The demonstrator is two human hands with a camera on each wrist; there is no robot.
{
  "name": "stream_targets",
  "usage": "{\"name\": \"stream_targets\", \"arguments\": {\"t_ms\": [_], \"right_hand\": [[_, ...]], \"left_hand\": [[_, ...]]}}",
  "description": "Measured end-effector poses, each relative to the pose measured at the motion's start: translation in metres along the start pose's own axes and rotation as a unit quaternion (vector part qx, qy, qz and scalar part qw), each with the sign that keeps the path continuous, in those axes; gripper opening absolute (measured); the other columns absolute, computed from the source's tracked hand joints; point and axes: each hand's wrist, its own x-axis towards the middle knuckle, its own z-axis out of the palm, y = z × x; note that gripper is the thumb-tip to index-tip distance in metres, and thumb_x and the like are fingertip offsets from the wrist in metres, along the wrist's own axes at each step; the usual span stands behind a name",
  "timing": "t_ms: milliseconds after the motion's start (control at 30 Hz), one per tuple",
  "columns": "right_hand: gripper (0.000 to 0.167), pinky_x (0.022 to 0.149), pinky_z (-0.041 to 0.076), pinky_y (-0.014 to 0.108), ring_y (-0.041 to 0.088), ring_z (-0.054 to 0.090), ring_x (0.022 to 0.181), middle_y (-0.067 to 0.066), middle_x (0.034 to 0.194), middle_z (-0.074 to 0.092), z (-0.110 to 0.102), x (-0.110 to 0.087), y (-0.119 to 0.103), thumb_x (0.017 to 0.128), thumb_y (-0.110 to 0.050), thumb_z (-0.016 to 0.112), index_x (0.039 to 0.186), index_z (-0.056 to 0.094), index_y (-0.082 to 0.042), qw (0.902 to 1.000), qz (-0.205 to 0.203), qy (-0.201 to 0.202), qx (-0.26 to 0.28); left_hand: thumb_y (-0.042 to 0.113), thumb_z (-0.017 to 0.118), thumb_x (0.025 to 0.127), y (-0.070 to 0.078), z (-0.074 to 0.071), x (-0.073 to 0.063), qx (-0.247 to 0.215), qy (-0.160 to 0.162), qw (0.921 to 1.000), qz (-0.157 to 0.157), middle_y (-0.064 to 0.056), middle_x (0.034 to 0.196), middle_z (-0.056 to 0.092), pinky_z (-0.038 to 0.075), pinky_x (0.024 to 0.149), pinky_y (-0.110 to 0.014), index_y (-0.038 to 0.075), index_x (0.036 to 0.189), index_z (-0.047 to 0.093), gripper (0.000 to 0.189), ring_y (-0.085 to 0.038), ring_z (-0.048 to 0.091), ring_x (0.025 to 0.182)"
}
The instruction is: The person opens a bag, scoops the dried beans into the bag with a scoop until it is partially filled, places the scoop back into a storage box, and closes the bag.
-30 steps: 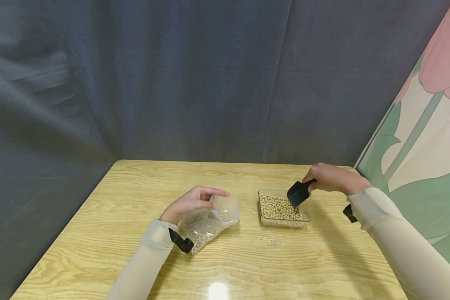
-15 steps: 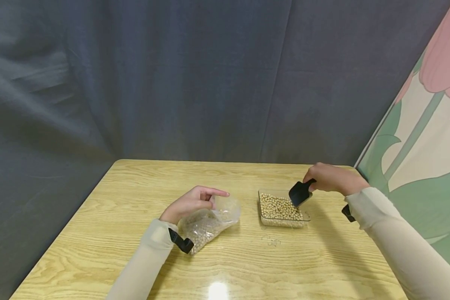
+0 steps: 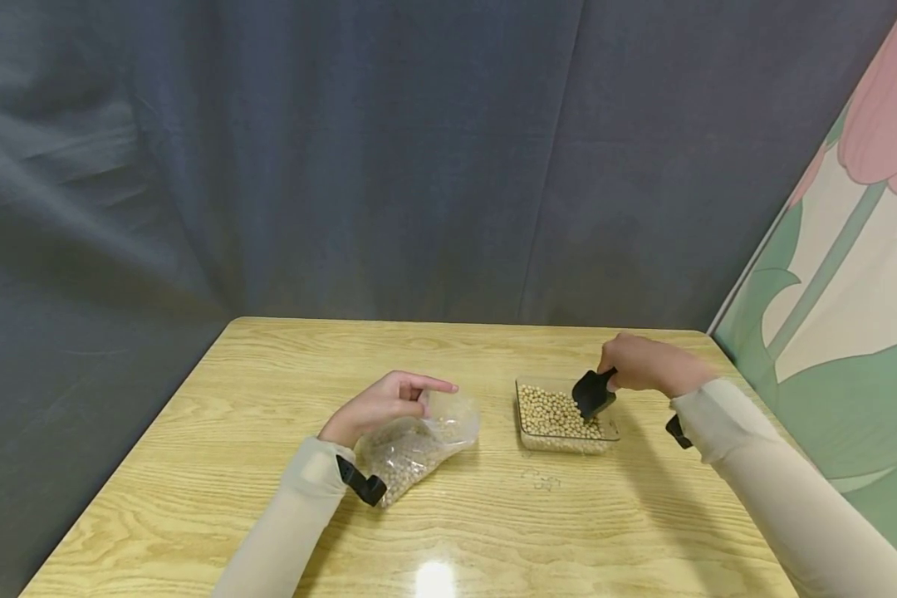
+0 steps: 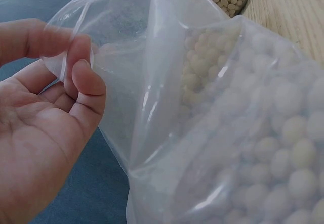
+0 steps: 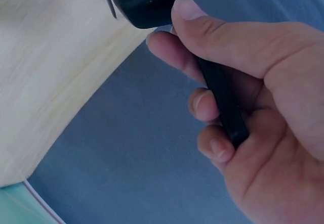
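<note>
My left hand (image 3: 379, 405) pinches the rim of a clear plastic bag (image 3: 411, 457), its mouth spread toward the right. Round beige beans, like soybeans (image 4: 298, 158), fill the bag's lower part in the left wrist view. My right hand (image 3: 646, 364) grips a small black scoop (image 3: 593, 394) by its handle (image 5: 223, 100), thumb laid along the top. The scoop's blade tilts down into a clear rectangular container (image 3: 566, 444) of the same beans (image 3: 553, 411), its tip down among them near the right side. The handle's far end lies against the palm in the right wrist view.
Both things rest on a light wood-grain table (image 3: 284, 357). Small dark marks (image 3: 541, 480) show on the tabletop in front of the container. A dark grey curtain (image 3: 389, 166) hangs behind, and a wall with a painted tulip (image 3: 882, 124) stands at the right.
My right hand has moved slightly left and down with the scoop, bringing its blade lower into the beans. The left hand and the bag have stayed put.
</note>
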Motion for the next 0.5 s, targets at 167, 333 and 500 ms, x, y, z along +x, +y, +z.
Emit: {"name": "stream_targets", "arguments": {"t_ms": [167,333,500], "right_hand": [[0.005,0.055,0.037,0.024,0.007,0.047,0.062,0.000,0.074,0.066,0.006,0.003,0.003,0.083,-0.006,0.071,0.084,0.076,-0.007,0.9992,0.007,-0.009,0.037],[0.023,0.069,0.055,0.034,0.024,0.069,0.084,0.016,0.099,0.072,0.011,0.001,0.008,0.083,-0.009,0.072,0.104,0.074,-0.001,0.9983,0.009,0.000,0.057],[0.030,0.076,0.056,0.040,0.031,0.068,0.092,0.021,0.106,0.070,0.016,-0.002,0.014,0.083,-0.010,0.072,0.110,0.071,0.002,0.9955,0.018,0.011,0.092]], "left_hand": [[-0.009,0.046,0.089,0.000,0.001,0.000,0.001,0.002,1.0000,-0.006,-0.005,0.062,0.047,0.050,0.074,-0.024,-0.004,0.135,0.052,0.047,-0.018,0.038,0.060],[-0.009,0.046,0.090,0.001,0.001,0.000,0.001,0.001,1.0000,-0.007,-0.007,0.062,0.048,0.050,0.074,-0.024,-0.005,0.135,0.052,0.046,-0.021,0.037,0.060],[-0.008,0.046,0.090,0.000,0.002,0.001,0.007,0.001,0.9999,-0.010,-0.004,0.065,0.052,0.049,0.073,-0.025,-0.005,0.135,0.051,0.046,-0.020,0.038,0.059]]}}
